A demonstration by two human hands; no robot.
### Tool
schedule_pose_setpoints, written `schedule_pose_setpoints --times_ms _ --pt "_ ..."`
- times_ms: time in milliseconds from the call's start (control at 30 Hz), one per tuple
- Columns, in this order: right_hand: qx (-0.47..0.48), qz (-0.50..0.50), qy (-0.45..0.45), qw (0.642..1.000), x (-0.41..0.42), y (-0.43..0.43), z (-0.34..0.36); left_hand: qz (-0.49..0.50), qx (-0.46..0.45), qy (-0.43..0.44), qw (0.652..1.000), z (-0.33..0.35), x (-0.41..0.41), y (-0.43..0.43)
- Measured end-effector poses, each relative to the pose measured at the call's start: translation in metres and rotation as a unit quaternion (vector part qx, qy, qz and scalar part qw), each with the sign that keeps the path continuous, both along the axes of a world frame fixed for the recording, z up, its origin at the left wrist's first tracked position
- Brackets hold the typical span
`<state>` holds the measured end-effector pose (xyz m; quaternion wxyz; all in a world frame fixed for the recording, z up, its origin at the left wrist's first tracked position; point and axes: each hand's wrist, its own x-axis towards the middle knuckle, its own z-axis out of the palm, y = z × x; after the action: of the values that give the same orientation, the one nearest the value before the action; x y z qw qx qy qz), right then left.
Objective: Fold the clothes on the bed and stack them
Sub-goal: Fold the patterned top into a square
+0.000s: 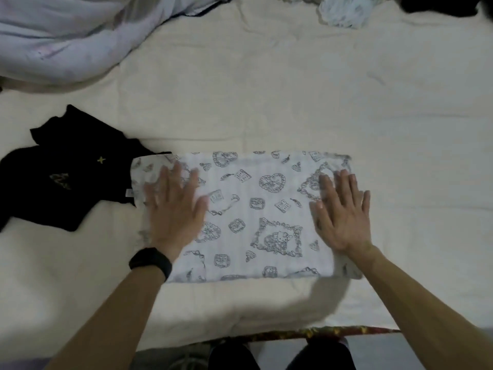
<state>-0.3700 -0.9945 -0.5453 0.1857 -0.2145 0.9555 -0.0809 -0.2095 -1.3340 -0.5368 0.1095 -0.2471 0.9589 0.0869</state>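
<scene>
Fingers [343, 182], straight and released, are pressing flat: the left hand [173, 209] and right hand [344, 220] are smoothing the printed cloth [253, 206], lying toward six o'clock on the bed [266, 102]. The next move is likely calling for pinching one end and folding it across.

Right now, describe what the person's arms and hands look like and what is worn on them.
No sleeves are in view. A black band wraps the left wrist, like a watch or tracker. The left hand is blurred by motion; the right hand shows no rings or gloves.
</scene>
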Motion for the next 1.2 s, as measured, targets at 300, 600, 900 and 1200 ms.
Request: schedule_pose_setpoints --times_ms 300,600,900,1200 --pt "0.026 -0.1 -0.075 0.992 0.036 0.117 0.015 -0.304 0.082 -0.025 0.949 0.002 -0.018 0.265" --pt "0.084 0.003 -0.077 0.994 0.033 0.18 -0.011 -0.224 0.025 -0.045 0.973 0.003 -0.04 0.333" --pt "-0.061 -0.145 -0.198 0.967 -0.014 0.146 0.033 0.246 0.274 0.176 0.913 0.065 -0.05 0.33" --pt "-0.292 -0.343 -0.48 0.753 -0.089 0.031 0.049 0.198 0.254 0.178 0.93 0.104 -0.046 0.337"
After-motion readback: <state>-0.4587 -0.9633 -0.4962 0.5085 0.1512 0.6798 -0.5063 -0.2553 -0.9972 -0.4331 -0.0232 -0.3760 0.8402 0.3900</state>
